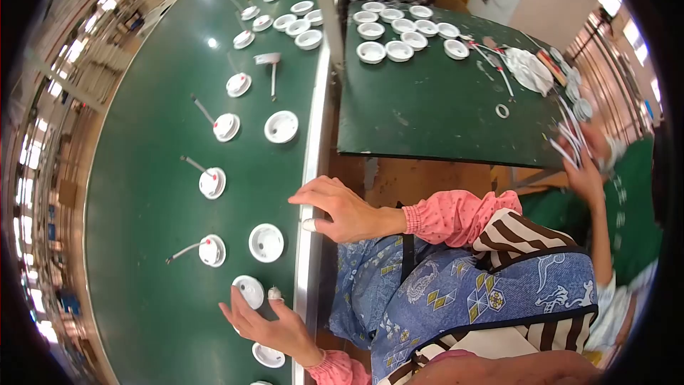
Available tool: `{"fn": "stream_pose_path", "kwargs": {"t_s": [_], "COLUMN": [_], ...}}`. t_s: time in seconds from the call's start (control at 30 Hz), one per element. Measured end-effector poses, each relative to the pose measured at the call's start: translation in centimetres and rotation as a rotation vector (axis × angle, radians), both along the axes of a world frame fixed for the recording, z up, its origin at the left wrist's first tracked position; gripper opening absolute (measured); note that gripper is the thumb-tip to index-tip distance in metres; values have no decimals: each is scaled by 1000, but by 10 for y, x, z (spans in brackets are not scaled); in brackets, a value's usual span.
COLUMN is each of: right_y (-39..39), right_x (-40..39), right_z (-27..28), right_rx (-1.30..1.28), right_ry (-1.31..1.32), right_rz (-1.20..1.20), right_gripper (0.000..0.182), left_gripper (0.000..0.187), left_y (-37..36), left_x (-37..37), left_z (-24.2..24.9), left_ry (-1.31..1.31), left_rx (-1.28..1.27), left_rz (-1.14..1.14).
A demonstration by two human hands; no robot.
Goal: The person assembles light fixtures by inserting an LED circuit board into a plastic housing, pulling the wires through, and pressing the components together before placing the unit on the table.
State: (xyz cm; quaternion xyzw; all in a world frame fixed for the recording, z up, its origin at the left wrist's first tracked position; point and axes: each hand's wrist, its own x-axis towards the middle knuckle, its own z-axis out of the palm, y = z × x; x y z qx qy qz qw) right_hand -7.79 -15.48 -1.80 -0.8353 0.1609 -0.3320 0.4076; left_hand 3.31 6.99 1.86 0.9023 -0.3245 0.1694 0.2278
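My left hand (pixel 271 326) is over the green work surface (pixel 157 278), fingers spread and thumb apart. One finger overlaps the rim of a round white plastic cup (pixel 251 286); whether it touches cannot be made out. Another white cup (pixel 268 355) sits just below this hand, partly hidden. My right hand (pixel 338 207) hovers at the metal edge (pixel 308 242), fingers stretched out, nothing in it. White wrapping covers both thumbs' tips. Nearest to the right hand on the surface is a white cup (pixel 266 242) with a dark hole in its base.
Round white parts with wire stalks (pixel 212 250) stand in a row along the surface. More white cups (pixel 400 50) are grouped on a side table (pixel 427 114), with a white cloth (pixel 529 71) and tape ring (pixel 502 110). A co-worker's hands (pixel 588 171) hold white wires at right.
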Motion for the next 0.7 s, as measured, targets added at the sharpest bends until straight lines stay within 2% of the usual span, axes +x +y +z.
{"fn": "stream_pose_path", "kwargs": {"t_s": [0.13, 0.3, 0.47, 0.7], "right_y": [-1, 1, 0, 8], "right_x": [-14, -23, -34, -64], "right_z": [-12, -13, -17, -10], "right_rx": [15, 58, 110, 244], "right_ry": [-30, -61, -72, -74], "right_rz": [-88, -153, -189, -247], "right_gripper": [42, 39, 34, 30], "left_gripper": [42, 42, 31, 26], "left_y": [-28, -41, -43, -39], "left_x": [-25, -37, -45, -61], "left_z": [3, -7, -18, -24], "left_ry": [85, 219, 262, 314], "left_rx": [-166, -239, -268, -286], "left_rz": [-188, -368, -433, -533]}}
